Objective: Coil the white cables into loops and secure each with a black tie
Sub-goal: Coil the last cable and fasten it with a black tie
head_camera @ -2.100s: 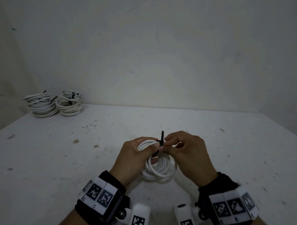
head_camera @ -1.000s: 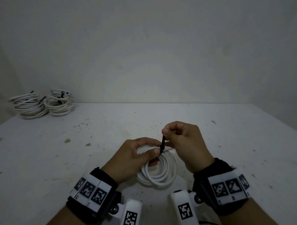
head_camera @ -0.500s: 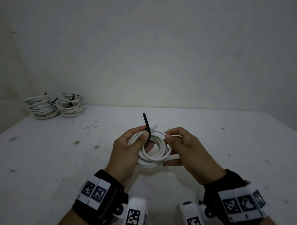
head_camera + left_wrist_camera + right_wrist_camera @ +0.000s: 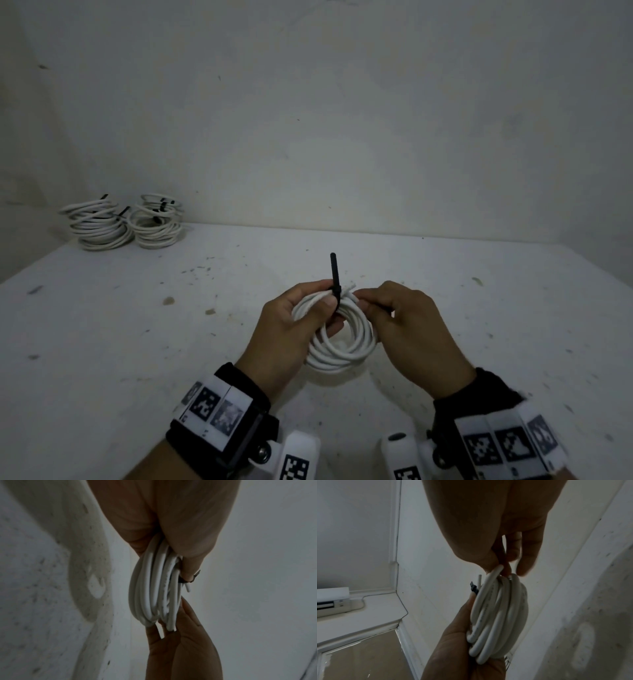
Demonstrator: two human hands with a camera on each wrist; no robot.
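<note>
A white cable coil (image 4: 346, 337) is held above the table between both hands. My left hand (image 4: 291, 325) grips its left side, thumb pressed beside the black tie (image 4: 334, 281), which wraps the top of the coil with its tail sticking straight up. My right hand (image 4: 404, 322) pinches the coil's upper right strands next to the tie. In the left wrist view the coil (image 4: 154, 592) hangs under my fingers, and the tie's head (image 4: 192, 579) shows by my fingertip. The right wrist view shows the coil (image 4: 498, 616) and the tie (image 4: 473, 588).
Two stacks of tied white coils (image 4: 123, 222) sit at the table's far left corner against the wall. The white table (image 4: 137, 342) is speckled with small dark marks. A white wall stands behind it.
The right hand pulled the tie's tail upward, then let it go and moved to the coil's right side. The coil was lifted and tilted, and the tail now stands free.
</note>
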